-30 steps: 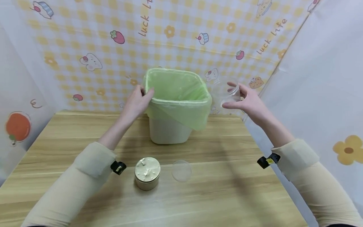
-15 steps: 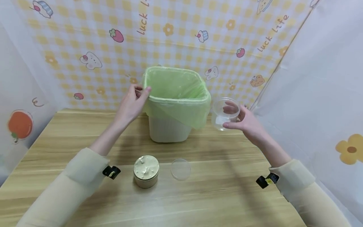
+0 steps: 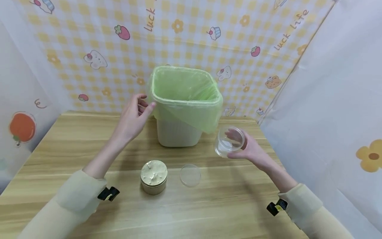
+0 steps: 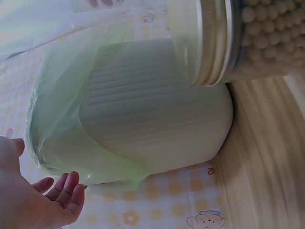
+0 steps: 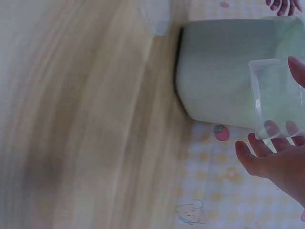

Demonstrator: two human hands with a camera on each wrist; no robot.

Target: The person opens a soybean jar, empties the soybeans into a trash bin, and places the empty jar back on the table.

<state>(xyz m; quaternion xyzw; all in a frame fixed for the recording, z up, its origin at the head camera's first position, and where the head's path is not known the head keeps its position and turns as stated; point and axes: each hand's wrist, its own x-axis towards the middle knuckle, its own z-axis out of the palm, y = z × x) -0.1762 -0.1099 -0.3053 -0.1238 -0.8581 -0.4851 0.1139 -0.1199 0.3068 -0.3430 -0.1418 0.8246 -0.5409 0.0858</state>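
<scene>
right grip holds round clear plastic cup by sides, likely to leave mouth free; left grip slack, green-lined white bin just beside.

Back cloth, yellow-and-white checks: brownish-orange lower-case lettering, handwritten style. Near the cloth's right edge, the phrase "luck life", slanting up to the right. Further in from that edge, a lone word "luck", running steeply upward; view cuts off whatever follows. Left wrist view: small reddish mark by the cloth's bottom edge, too small to read.
</scene>
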